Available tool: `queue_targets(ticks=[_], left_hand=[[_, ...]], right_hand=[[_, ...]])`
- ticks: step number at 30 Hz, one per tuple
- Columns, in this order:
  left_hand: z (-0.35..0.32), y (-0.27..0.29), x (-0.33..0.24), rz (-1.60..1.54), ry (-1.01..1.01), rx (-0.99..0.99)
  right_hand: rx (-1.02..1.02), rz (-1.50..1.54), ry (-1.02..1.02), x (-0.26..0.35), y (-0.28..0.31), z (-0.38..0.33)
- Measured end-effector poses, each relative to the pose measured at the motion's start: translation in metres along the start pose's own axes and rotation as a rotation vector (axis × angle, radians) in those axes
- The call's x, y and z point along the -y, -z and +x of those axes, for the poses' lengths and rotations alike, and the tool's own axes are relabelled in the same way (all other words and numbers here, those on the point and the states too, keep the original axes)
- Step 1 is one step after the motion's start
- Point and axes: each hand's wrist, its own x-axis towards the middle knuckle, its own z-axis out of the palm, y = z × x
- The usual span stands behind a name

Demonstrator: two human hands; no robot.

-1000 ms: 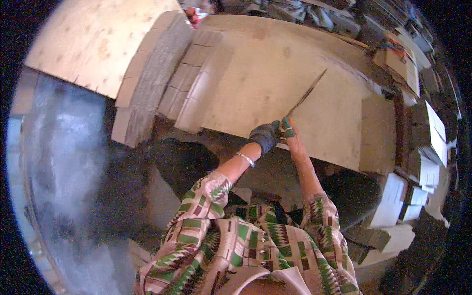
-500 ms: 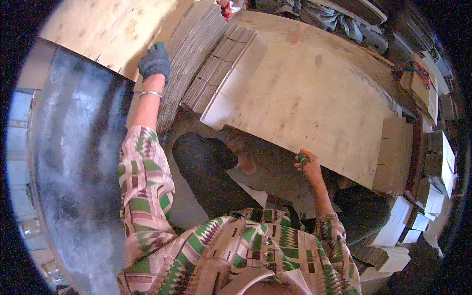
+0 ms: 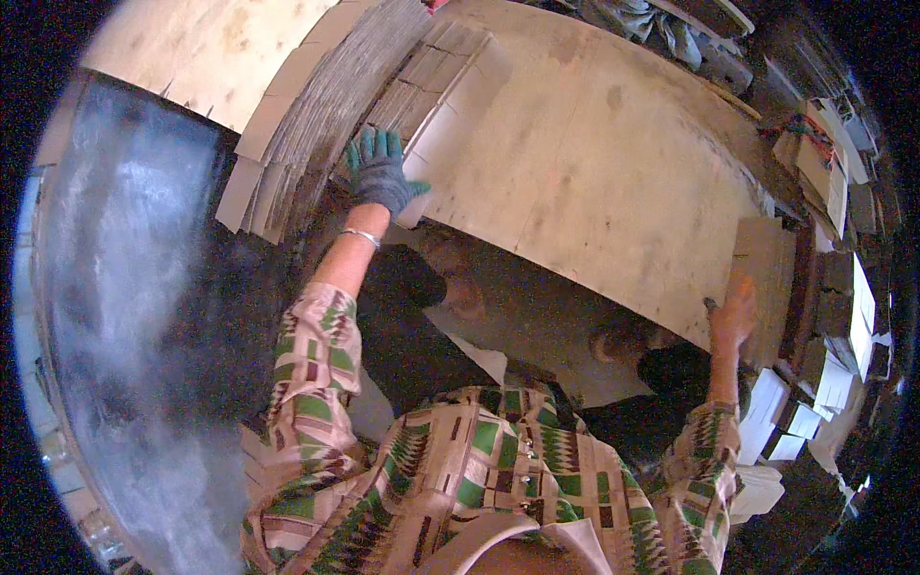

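My left hand (image 3: pixel 381 177), in a grey glove with green fingertips, is open with its fingers spread. It lies at the near end of a stack of thin brown sheets (image 3: pixel 407 101), beside the left edge of a wide wooden board (image 3: pixel 594 163). My bare right hand (image 3: pixel 733 314) is at the board's near right corner, with fingers stretched toward another stack of thin sheets (image 3: pixel 764 251). Something dark shows at its thumb tip; I cannot make out what it is. The hand appears to grip nothing.
A larger, fanned stack of sheets (image 3: pixel 321 96) stands on the left, next to a pale wooden board (image 3: pixel 216 53). A dark, shiny surface (image 3: pixel 144 259) spans the far left. More piled sheets (image 3: pixel 834 383) stand on the right. My legs (image 3: pixel 422 355) are below the board.
My left hand has moved right from the pale left board to the smaller stack, its fingers now spread. My right hand has moved right along the board's near edge and its fingers have opened.
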Motion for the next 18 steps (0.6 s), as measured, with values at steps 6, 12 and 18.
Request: queue_targets(ticks=[6,12,18], left_hand=[[0.022,-0.058,0.017,-0.258,0.116,-0.079],[0.031,-0.048,0.022,-0.779,0.12,-0.303],[-0.01,-0.02,-0.074,-0.716,-0.092,-0.174]], right_hand=[[0.415,-0.281,-0.216,-0.112,-0.028,0.017],[-0.038,0.21,-0.25,-0.121,-0.021,0.018],[-0.007,0.96,-0.033,0.084,0.065,-0.003]])
